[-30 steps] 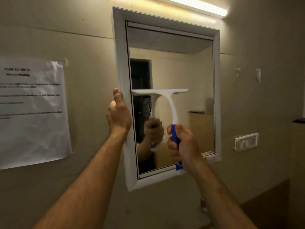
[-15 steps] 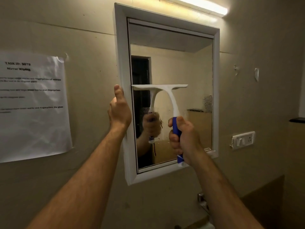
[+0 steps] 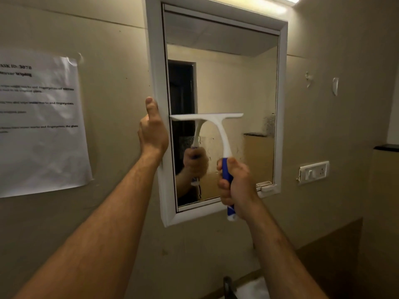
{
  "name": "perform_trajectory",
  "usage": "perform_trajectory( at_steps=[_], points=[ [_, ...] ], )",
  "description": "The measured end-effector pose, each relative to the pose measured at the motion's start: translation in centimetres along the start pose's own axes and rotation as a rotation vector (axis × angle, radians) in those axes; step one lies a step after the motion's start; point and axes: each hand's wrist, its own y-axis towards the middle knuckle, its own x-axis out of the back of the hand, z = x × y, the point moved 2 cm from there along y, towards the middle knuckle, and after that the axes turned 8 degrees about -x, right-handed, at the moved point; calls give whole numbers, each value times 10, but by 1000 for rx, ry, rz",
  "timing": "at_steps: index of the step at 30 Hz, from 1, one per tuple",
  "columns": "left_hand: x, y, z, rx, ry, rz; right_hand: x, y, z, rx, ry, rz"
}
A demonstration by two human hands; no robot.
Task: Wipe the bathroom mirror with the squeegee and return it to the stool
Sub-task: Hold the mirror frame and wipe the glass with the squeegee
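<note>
A white-framed mirror [image 3: 218, 67] hangs on the beige wall. A squeegee [image 3: 218, 124] with a white blade and neck and a blue handle lies with its blade flat and level against the glass, about mid-height on the left half. My right hand [image 3: 237, 186] is closed around the blue handle, low in front of the mirror. My left hand [image 3: 153, 130] grips the mirror frame's left edge, thumb pointing up. Water marks show on the glass below the blade. The stool is not in view.
A printed paper sheet [image 3: 41, 124] is taped to the wall at left. A white switch plate [image 3: 314, 171] sits on the wall right of the mirror, with small hooks above it. A light strip glows over the mirror. A tap and basin edge [image 3: 248, 288] show at the bottom.
The squeegee blade has stayed at about the same height on the glass. My left hand still grips the frame. The view has shifted slightly, so the mirror sits a little higher in frame.
</note>
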Motion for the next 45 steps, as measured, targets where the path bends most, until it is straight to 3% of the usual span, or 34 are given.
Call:
perform_trajectory(
  at_steps=[12,20,28,31,39,45],
  points=[
    [-1,1,2,-2,17,15,9,-20,-53,-43,13,-21],
    [-1,3,5,1,20,24,-11,31,74,124,-98,-12],
    [-1,2,3,-23,1,40,-50,34,161,156,118,159],
    [-1,1,4,-16,7,48,-50,34,146,148,106,146],
    [0,3,5,-5,18,46,-13,28,29,91,2,3],
    [-1,3,6,-17,35,53,-27,31,75,162,-14,21]
  ],
)
